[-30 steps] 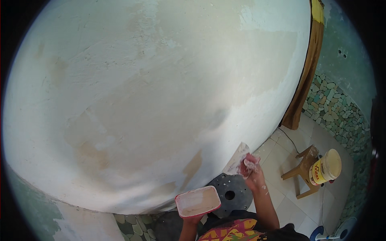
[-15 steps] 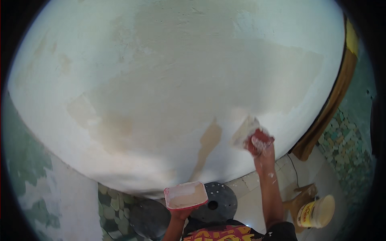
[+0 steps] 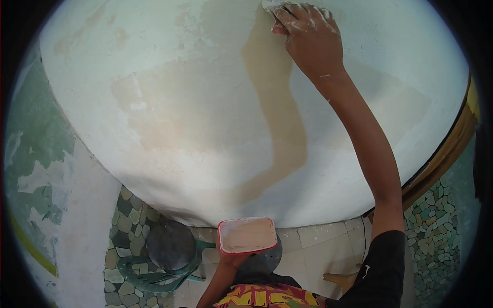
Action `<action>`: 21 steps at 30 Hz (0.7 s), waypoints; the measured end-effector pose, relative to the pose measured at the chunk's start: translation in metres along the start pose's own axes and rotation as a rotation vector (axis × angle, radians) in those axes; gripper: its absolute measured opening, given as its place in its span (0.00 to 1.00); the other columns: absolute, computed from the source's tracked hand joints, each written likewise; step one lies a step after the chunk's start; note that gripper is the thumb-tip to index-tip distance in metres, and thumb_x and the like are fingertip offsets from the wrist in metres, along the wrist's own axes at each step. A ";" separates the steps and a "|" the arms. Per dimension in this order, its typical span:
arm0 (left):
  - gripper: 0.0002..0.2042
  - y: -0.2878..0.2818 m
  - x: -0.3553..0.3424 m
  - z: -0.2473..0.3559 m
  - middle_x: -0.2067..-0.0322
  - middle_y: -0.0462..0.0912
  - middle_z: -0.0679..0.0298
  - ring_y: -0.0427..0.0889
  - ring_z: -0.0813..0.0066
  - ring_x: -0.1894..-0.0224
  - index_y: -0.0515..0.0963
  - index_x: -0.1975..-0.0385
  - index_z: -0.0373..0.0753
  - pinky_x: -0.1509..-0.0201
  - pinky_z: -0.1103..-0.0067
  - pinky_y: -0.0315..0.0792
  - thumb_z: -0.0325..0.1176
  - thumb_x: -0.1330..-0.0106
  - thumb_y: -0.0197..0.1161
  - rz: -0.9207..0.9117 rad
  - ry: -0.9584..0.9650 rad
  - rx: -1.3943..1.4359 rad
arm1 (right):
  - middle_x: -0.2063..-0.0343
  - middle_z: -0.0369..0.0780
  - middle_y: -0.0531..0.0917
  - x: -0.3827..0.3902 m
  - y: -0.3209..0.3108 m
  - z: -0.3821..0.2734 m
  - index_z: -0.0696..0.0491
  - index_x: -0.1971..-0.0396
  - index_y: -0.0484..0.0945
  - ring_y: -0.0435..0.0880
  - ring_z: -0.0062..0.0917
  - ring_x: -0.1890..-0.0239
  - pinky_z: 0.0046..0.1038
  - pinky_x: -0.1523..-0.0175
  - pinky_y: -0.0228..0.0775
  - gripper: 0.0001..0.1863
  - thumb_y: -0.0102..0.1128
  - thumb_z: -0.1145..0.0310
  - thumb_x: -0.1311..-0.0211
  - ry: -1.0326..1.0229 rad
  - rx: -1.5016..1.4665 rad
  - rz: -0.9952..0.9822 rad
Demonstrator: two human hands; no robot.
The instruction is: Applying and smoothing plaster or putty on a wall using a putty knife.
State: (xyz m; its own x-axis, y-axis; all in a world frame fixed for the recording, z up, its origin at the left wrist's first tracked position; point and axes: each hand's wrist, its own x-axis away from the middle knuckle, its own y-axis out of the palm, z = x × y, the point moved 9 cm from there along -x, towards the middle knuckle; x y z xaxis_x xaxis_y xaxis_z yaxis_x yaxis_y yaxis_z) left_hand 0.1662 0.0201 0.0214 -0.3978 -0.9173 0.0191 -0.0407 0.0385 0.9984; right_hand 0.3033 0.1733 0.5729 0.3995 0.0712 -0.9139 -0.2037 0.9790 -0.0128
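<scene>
My right hand (image 3: 312, 33), smeared with white paste, is closed on a putty knife (image 3: 266, 5) at the top of the head view. Only a bit of its pale blade shows at the fingers, up against the wall (image 3: 205, 169). That wall is white with large beige-grey patches, and my arm's shadow falls across it. Low in the middle, my left hand (image 3: 233, 259) grips a red-rimmed rectangular tub (image 3: 237, 253) from beneath. Pale pinkish putty (image 3: 249, 237) fills the tub, its surface facing up.
Below the wall on the left stand a dark round stool (image 3: 169, 246) and a green plastic chair (image 3: 134, 280). Pebble-patterned flooring (image 3: 431, 241) lies on both sides of beige tiles (image 3: 328, 244). A brown wooden edge (image 3: 452, 154) borders the wall at right, with a wooden leg (image 3: 341, 280) lower down.
My right hand has swept from the lower right of the wall up to its top with the putty knife. The tub has shifted slightly up and right; the view has shifted, and the bucket has left it.
</scene>
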 end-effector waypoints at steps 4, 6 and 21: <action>0.37 0.004 0.011 0.004 0.23 0.62 0.46 0.63 0.30 0.24 0.60 0.22 0.45 0.31 0.28 0.64 0.63 0.23 0.46 0.048 -0.026 0.014 | 0.53 0.29 0.88 0.017 0.005 -0.011 0.43 0.49 0.88 0.86 0.27 0.48 0.38 0.40 0.76 0.17 0.70 0.65 0.38 -0.131 0.117 -0.004; 0.37 0.010 0.018 0.012 0.24 0.64 0.48 0.64 0.34 0.24 0.62 0.23 0.44 0.28 0.31 0.63 0.64 0.23 0.43 -0.015 -0.070 -0.031 | 0.52 0.29 0.87 0.023 0.003 -0.016 0.43 0.48 0.87 0.86 0.27 0.47 0.39 0.40 0.76 0.17 0.70 0.66 0.38 -0.128 0.124 -0.050; 0.36 0.001 0.040 0.071 0.25 0.66 0.51 0.66 0.35 0.25 0.67 0.25 0.47 0.31 0.31 0.66 0.65 0.24 0.48 0.017 -0.176 -0.195 | 0.50 0.37 0.89 -0.028 -0.011 -0.019 0.48 0.52 0.89 0.84 0.35 0.43 0.39 0.35 0.74 0.12 0.62 0.67 0.31 0.162 0.054 -0.283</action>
State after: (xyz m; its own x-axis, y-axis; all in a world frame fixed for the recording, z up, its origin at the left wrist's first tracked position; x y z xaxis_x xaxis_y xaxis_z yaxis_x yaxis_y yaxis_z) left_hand 0.0851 0.0111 0.0191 -0.5509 -0.8334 0.0438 0.1378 -0.0391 0.9897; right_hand 0.2774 0.1567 0.5912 0.2855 -0.2323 -0.9298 -0.0553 0.9646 -0.2580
